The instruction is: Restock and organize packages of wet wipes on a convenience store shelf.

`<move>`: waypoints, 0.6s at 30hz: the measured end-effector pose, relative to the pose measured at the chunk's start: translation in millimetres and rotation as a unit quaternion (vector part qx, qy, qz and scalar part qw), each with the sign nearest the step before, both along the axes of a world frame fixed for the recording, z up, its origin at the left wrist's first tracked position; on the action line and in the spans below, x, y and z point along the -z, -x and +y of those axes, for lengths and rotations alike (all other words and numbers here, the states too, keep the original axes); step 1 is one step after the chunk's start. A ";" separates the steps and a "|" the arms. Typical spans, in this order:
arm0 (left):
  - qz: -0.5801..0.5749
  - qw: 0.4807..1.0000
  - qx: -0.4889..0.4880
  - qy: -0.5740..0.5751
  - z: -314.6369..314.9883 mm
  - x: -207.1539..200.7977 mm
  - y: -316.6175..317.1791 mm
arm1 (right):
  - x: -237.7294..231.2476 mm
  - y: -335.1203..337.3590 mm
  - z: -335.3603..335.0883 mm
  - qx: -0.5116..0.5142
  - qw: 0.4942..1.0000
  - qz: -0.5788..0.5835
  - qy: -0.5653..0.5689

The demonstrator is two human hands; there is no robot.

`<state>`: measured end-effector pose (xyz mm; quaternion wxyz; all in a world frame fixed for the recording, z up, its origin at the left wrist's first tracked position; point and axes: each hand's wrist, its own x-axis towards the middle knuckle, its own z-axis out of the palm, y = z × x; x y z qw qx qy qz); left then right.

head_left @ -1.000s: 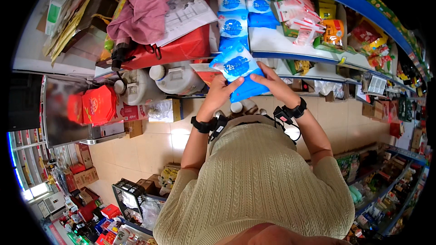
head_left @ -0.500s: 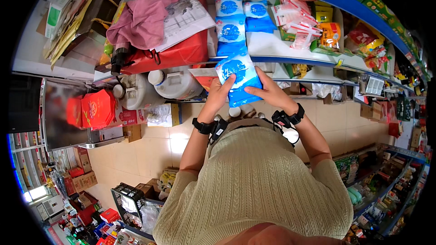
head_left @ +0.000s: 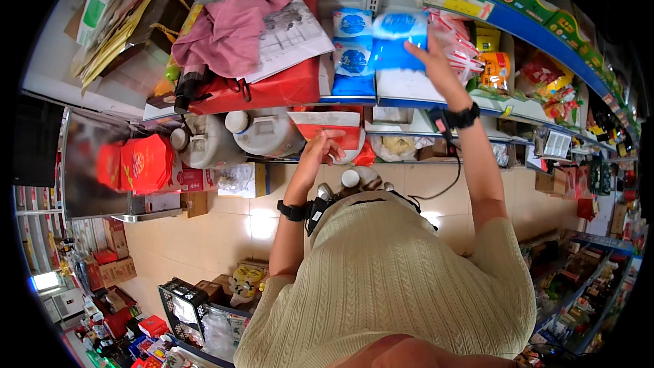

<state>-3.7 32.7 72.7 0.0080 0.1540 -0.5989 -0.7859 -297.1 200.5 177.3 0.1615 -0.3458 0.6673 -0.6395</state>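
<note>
My right hand (head_left: 439, 68) reaches forward over the upper shelf. It grips the right edge of a blue and white plastic packet (head_left: 398, 44), blurred by motion, with the thumb on top and the other fingers mostly hidden. This packet is at shelf level, right beside a column of matching blue packets (head_left: 353, 60); I cannot tell whether it rests on the shelf. My left hand (head_left: 319, 155) hangs before the shelf's front edge, loosely curled with fingers apart and nothing in it. Behind it is a red and white package (head_left: 340, 133) on the lower level.
Left on the shelf (head_left: 402, 85), a pink cloth (head_left: 221, 31) and papers (head_left: 293, 37) lie on a red bag (head_left: 272, 92). To the right are pink-white packets (head_left: 463, 61) and an orange packet (head_left: 496, 68). Large white jugs (head_left: 269, 133) stand below. A black crate (head_left: 182, 307) is behind me.
My right hand has carried the blue packet forward and right, from in front of the shelf to beside the column. My left hand has let go of it and dropped back slightly.
</note>
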 end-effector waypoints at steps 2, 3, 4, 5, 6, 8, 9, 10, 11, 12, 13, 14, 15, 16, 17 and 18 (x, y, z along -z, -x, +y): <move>0.004 1.000 -0.015 -0.012 -0.2 1.1 -6.0 | 0.2 31.3 -8.6 0.012 0.993 -0.115 -0.021; 0.005 1.000 -0.019 -0.015 0.3 2.2 -8.3 | 5.5 45.9 -14.9 0.036 0.990 -0.118 -0.061; 0.005 1.000 -0.024 -0.018 0.8 3.2 -11.0 | 14.9 57.8 -21.5 0.035 0.990 -0.110 -0.083; 0.005 1.000 -0.019 -0.008 1.0 4.4 -13.4 | 26.2 68.6 -26.0 0.039 0.988 -0.101 -0.109; 0.004 1.000 -0.013 0.001 1.5 5.7 -15.1 | 38.2 78.5 -28.1 0.025 0.977 -0.098 -0.187; 0.002 1.000 -0.004 0.010 2.7 8.0 -19.9 | 63.5 94.5 -29.2 0.029 0.926 -0.094 -0.365; 0.001 1.000 0.000 0.009 3.3 8.8 -21.9 | 74.1 102.5 -29.0 0.031 0.922 -0.059 -0.381; 0.001 1.000 0.004 0.007 4.2 9.6 -23.4 | 84.7 109.2 -27.7 0.033 0.935 -0.022 -0.352; -0.014 1.000 -0.005 -0.002 5.4 10.2 -24.4 | 98.3 110.9 -25.1 0.060 0.935 0.009 -0.349; -0.010 1.000 -0.008 -0.003 6.3 10.5 -24.6 | 112.0 110.7 -22.8 0.084 0.935 0.041 -0.343; -0.010 1.000 -0.010 -0.003 7.6 10.4 -25.0 | 120.9 115.0 -20.7 0.083 0.935 0.063 -0.338; -0.015 1.000 -0.013 -0.001 8.7 10.0 -24.9 | 129.9 117.4 -21.2 0.111 0.925 0.146 -0.331; -0.011 1.000 -0.007 0.003 10.0 9.5 -24.6 | 137.5 118.6 -22.3 0.130 0.913 0.237 -0.305; -0.012 1.000 -0.004 0.009 11.0 8.8 -24.2 | 141.2 119.6 -19.1 0.130 0.900 0.299 -0.289; -0.007 1.000 0.001 0.014 11.4 8.1 -23.5 | 142.4 119.5 -20.3 0.132 0.882 0.362 -0.272; -0.016 1.000 -0.001 0.017 11.8 7.6 -22.7 | 140.2 117.8 -18.7 0.116 0.870 0.398 -0.267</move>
